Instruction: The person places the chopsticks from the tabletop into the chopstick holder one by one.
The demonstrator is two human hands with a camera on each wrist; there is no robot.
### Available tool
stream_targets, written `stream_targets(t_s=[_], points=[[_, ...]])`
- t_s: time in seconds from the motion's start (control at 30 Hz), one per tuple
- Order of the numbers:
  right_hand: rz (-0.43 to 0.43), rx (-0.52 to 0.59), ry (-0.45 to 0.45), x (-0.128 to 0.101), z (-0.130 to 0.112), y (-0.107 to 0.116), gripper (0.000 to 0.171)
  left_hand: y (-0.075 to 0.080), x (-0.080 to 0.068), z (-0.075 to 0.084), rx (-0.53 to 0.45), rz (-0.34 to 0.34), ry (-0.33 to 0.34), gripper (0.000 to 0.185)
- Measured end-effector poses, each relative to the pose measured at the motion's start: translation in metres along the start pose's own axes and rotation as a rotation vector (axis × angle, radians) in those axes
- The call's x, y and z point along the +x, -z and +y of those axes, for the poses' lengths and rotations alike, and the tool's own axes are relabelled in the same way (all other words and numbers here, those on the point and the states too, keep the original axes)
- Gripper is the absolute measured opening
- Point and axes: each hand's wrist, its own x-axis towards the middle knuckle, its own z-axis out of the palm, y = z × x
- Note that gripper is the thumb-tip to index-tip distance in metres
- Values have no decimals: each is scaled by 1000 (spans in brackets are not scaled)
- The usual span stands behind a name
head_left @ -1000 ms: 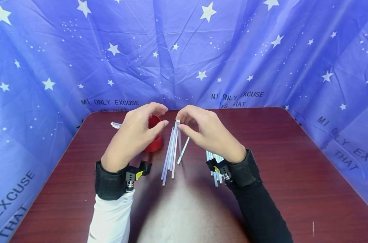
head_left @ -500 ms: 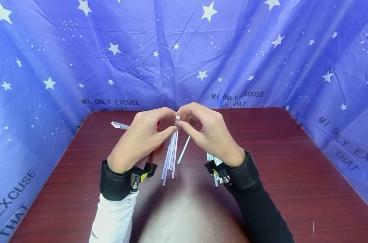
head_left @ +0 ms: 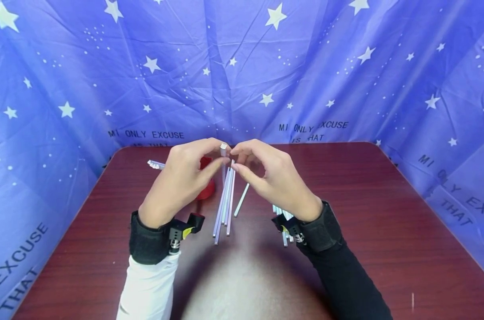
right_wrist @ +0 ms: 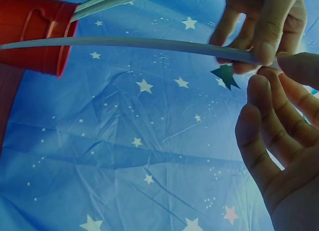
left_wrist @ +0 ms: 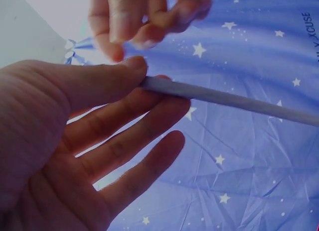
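Observation:
My left hand [head_left: 186, 166] pinches the end of a thin pale stick [left_wrist: 224, 97] between thumb and fingertips, its other fingers spread in the left wrist view. The stick hangs down from that pinch in the head view. Close by, my right hand [head_left: 271, 173] has its thumb and fingers apart, the fingertips right beside the stick's held end in the right wrist view. Behind my left hand is a red cup [right_wrist: 50, 37], partly hidden in the head view, with sticks [head_left: 156, 165] poking out to the left.
Several similar sticks [head_left: 222, 209] lie on the dark red table [head_left: 370, 213] below my hands, with a single stick [head_left: 242, 202] to their right. Another group of sticks [head_left: 285, 240] is partly hidden under my right wrist. A blue star-patterned cloth [head_left: 242, 80] hangs behind the table.
My left hand has come in from the left to the stick that my right hand pinched. It took the stick and drew back slightly left; my right fingers have let go.

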Motion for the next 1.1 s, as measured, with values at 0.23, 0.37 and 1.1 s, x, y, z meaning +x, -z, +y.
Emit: stream_targets(t_s=[0.23,0.37,1.1], points=[[-46,-25,-6,-5,6,0,21,13,-5,-7,16,143,32,16],[-69,-42,-24,-9,9,0,18,20,-7,-11,21,233,56,16],[-58,-78,-16,-13,17,8,17,39,-20,-33,101,148,426,10]])
